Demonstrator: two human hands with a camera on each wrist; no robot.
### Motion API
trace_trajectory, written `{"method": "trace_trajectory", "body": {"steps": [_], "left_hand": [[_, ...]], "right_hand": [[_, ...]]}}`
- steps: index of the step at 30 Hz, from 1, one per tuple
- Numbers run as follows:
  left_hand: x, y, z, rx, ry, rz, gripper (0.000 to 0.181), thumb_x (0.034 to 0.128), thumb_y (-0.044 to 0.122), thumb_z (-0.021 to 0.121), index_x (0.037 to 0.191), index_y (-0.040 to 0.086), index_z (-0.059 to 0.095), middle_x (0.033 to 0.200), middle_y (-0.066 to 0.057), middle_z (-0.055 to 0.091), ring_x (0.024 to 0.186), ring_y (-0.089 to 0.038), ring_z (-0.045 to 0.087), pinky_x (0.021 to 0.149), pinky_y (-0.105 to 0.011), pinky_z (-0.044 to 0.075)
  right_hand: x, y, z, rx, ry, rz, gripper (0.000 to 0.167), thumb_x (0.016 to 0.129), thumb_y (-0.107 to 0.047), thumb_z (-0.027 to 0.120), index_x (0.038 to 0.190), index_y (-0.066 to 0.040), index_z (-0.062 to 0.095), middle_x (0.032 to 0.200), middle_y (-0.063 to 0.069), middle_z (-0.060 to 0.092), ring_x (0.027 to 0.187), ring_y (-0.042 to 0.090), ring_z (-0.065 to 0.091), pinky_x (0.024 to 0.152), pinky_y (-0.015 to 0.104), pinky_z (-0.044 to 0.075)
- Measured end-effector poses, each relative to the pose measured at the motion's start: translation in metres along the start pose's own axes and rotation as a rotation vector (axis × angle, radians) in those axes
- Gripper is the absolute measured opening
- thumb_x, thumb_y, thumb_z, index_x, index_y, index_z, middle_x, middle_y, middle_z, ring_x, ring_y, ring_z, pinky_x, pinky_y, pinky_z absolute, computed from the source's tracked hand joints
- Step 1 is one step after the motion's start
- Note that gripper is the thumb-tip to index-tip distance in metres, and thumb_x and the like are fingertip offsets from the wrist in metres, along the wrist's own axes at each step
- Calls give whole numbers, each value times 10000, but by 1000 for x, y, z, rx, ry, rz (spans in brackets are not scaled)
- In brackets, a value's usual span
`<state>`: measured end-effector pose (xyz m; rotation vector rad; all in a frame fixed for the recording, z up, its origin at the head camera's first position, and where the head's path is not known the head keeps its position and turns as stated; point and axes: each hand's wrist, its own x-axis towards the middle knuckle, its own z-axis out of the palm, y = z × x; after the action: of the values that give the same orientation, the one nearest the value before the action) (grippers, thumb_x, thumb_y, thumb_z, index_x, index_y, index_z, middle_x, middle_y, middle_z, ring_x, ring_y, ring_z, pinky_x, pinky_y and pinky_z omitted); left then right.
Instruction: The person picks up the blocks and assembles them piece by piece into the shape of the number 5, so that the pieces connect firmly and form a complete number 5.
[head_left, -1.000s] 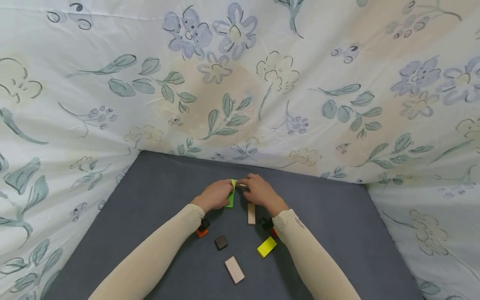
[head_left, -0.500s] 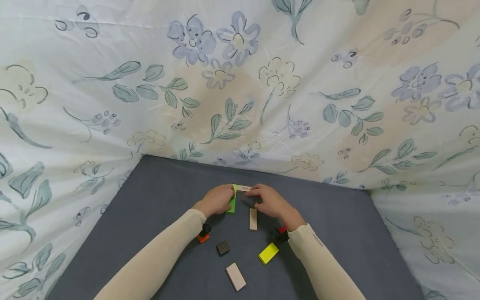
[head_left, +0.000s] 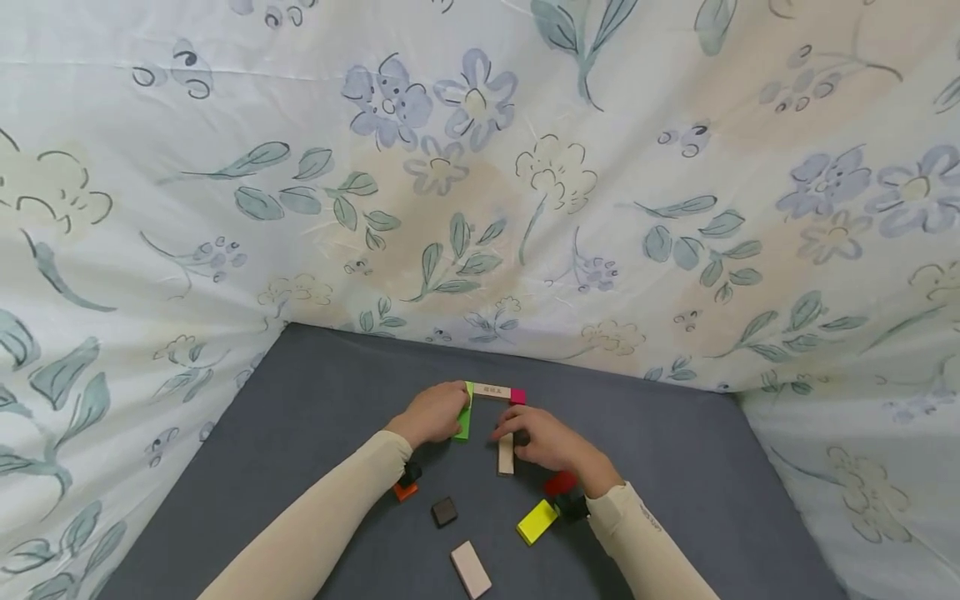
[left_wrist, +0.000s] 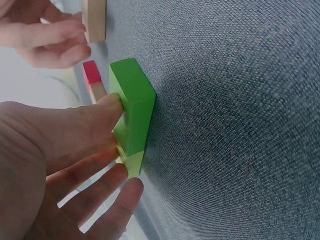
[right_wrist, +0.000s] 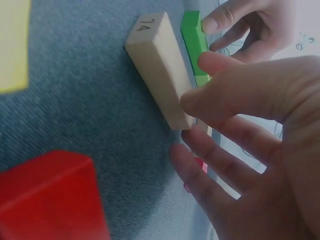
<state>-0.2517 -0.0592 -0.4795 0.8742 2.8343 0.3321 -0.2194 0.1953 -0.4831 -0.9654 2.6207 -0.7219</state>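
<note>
My left hand (head_left: 432, 412) holds a green wooden block (left_wrist: 132, 105) lying on the grey cloth, its thumb against one side and its fingers near the far end. A lighter green piece (left_wrist: 132, 162) adjoins that end. From there a plain wooden block (head_left: 491, 391) with printed characters runs right, and a crimson block (head_left: 518, 397) sits at its other end. My right hand (head_left: 551, 439) hovers over a second plain wooden block (right_wrist: 162, 75), marked 74, its fingers loosely extended. The thumb overlaps this block in the right wrist view; whether it touches is unclear.
Nearer on the grey cloth lie a red block (head_left: 561, 482), a yellow block (head_left: 537, 522), a dark brown block (head_left: 444, 512), a pale pinkish block (head_left: 471, 570) and a partly hidden orange block (head_left: 405, 492). Floral fabric (head_left: 465, 208) rises behind and at both sides.
My right hand has left the printed wooden block beside the green one and come back toward the second wooden block, uncovering the crimson block. The left hand stays at the green block.
</note>
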Motion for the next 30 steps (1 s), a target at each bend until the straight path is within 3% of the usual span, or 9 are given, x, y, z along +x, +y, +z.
{"method": "trace_trajectory", "body": {"steps": [11,18,22,30], "left_hand": [[2,-1,-2,-11,32,20,262,935,79,855,1189,67,793,1246,-59,661,986,-214,639,809,-396,549],[1,-2,0,-26,43,28,162,916,38,840,1067,75,796,1187,-42,661,914,-192,598,756,-376,508],[1,-1,1,-30,43,33,181,917,54,846,1091,71,798,1200,-46,664,928,-194,613,768,-376,525],[1,-3,1,-20,42,16,217,925,85,862,1133,73,802,1229,-45,670,954,-183,626,785,-361,536]], "right_hand": [[5,8,4,45,8,24,375,929,99,723,1137,-187,849,1272,-1,666,1048,224,621,901,424,562],[7,10,8,72,5,25,395,907,125,705,1106,-187,844,1223,-14,680,928,198,631,812,352,553],[7,11,7,86,5,34,409,892,150,692,1082,-182,839,1197,-19,681,897,232,630,765,326,538],[8,11,7,123,13,58,447,855,181,685,1074,-180,831,1179,-40,680,912,226,655,787,343,563]]}}
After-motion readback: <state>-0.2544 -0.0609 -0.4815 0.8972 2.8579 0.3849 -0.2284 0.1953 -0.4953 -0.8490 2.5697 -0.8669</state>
